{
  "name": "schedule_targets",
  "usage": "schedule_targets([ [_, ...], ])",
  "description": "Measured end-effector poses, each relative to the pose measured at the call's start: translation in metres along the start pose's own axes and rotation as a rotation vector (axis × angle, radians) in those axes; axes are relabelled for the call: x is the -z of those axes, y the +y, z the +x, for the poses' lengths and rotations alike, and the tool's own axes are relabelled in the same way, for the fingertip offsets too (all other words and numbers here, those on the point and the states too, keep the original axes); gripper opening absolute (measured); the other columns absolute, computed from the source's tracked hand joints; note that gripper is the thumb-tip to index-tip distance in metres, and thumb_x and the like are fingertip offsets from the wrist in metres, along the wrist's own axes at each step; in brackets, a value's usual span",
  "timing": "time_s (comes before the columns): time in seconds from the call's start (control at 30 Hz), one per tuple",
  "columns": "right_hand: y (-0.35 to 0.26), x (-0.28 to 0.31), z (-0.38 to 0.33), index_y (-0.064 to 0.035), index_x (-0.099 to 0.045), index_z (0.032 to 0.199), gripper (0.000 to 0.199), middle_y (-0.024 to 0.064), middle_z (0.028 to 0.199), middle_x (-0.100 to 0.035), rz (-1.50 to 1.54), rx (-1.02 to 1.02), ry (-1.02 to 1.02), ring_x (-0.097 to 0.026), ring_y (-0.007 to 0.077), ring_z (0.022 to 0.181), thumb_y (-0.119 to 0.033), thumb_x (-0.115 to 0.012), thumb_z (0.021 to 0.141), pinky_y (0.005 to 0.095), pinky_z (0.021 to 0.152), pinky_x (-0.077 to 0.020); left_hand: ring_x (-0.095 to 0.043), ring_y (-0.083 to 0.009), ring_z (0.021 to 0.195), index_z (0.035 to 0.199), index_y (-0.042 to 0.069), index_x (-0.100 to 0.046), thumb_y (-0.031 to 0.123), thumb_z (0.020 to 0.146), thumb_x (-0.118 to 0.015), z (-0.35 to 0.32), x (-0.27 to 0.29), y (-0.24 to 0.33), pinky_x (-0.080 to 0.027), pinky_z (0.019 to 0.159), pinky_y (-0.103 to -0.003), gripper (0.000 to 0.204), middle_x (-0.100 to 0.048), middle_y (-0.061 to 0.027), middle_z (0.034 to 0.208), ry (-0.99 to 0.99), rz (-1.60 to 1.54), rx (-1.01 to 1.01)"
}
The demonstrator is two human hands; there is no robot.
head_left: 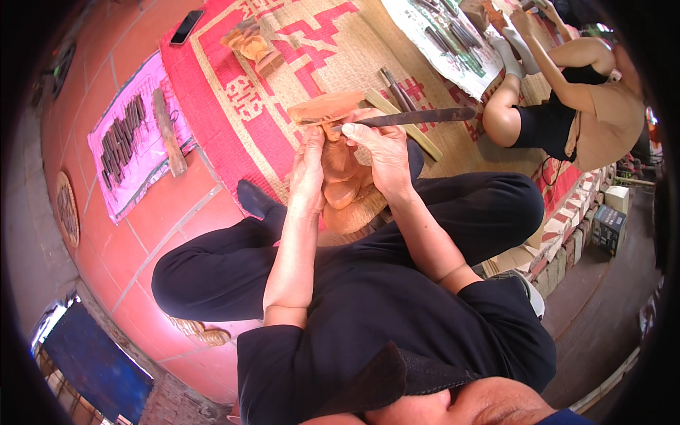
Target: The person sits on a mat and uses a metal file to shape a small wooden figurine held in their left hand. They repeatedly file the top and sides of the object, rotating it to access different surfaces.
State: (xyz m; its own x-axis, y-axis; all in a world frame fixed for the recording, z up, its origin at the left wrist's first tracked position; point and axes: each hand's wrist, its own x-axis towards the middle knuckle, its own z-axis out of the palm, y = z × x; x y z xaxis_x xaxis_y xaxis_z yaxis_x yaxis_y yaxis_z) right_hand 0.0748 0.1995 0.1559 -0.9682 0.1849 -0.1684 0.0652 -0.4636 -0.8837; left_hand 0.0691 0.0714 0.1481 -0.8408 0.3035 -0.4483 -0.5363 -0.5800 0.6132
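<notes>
While I sit cross-legged on the woven mat (297,106), my left hand (309,170) wraps around the carved wood piece (340,170) resting on my lap, just at 12 o'clock of my knees, w/ fingers clenched on its side. My right hand (382,157) grips a long dark chisel (414,117), blade tip touching the wood's top, handle pointing to 3 o'clock. At 10 o'clock, well apart, a pink cloth (120,184) carries tools & a wooden mallet (168,133). At 2 o'clock another person (567,106) sits.
</notes>
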Motion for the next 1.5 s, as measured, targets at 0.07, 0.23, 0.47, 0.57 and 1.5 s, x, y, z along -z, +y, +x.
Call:
schedule_targets([
  [0.07,0.001,0.003,0.000,-0.0004,-0.065,0.089,0.008,0.0087,0.087,-0.067,0.018,-0.058,0.022,-0.064,0.0133,0.076,-0.005,-0.066,0.083,0.0246,0.067,-0.0511,-0.057,-0.0164,0.104,0.128,0.003,-0.049,0.033,0.099,-0.045,0.001,0.000,-0.004,-0.046,0.091,-0.031,0.042,-0.058,-0.0095,0.118,0.047,0.017,-0.022],
  [0.23,-0.007,-0.001,0.002,0.0009,-0.063,0.088,0.008,0.0108,0.090,-0.066,0.192,-0.104,0.085,-0.064,0.0145,0.073,-0.006,-0.065,0.084,0.0248,0.066,-0.0526,-0.058,-0.0188,0.103,0.127,0.002,-0.049,0.035,0.099,-0.044,-0.001,-0.004,0.001,-0.048,0.091,-0.033,0.043,-0.058,-0.0111,0.117,0.074,0.016,0.006],
  [0.47,0.002,0.003,0.004,-0.0007,-0.064,0.089,0.008,0.0094,0.085,-0.068,0.114,-0.072,0.061,-0.065,0.0144,0.076,-0.005,-0.066,0.083,0.0249,0.067,-0.0538,-0.058,-0.0207,0.105,0.128,0.002,-0.047,0.036,0.099,-0.044,0.001,-0.002,-0.001,-0.048,0.091,-0.034,0.046,-0.057,-0.0125,0.119,0.061,0.006,0.031],
  [0.57,0.000,0.006,0.005,0.0022,-0.063,0.091,0.009,0.0122,0.091,-0.066,0.222,-0.110,0.061,-0.065,0.0169,0.078,-0.004,-0.064,0.084,0.0266,0.070,-0.0561,-0.057,-0.0196,0.105,0.129,0.002,-0.046,0.037,0.099,-0.044,0.000,-0.004,0.002,-0.048,0.091,-0.033,0.046,-0.057,-0.0119,0.118,0.074,-0.002,0.031],
  [1.5,-0.005,-0.004,0.001,0.0006,-0.063,0.081,0.004,0.0084,0.090,-0.067,-0.053,-0.033,0.034,-0.061,0.0085,0.073,0.001,-0.067,0.079,0.0197,0.065,-0.0513,-0.060,-0.0230,0.104,0.128,0.000,-0.045,0.037,0.097,-0.046,0.001,-0.001,0.003,-0.051,0.090,-0.036,0.048,-0.057,-0.0154,0.119,0.117,-0.009,0.060],
])
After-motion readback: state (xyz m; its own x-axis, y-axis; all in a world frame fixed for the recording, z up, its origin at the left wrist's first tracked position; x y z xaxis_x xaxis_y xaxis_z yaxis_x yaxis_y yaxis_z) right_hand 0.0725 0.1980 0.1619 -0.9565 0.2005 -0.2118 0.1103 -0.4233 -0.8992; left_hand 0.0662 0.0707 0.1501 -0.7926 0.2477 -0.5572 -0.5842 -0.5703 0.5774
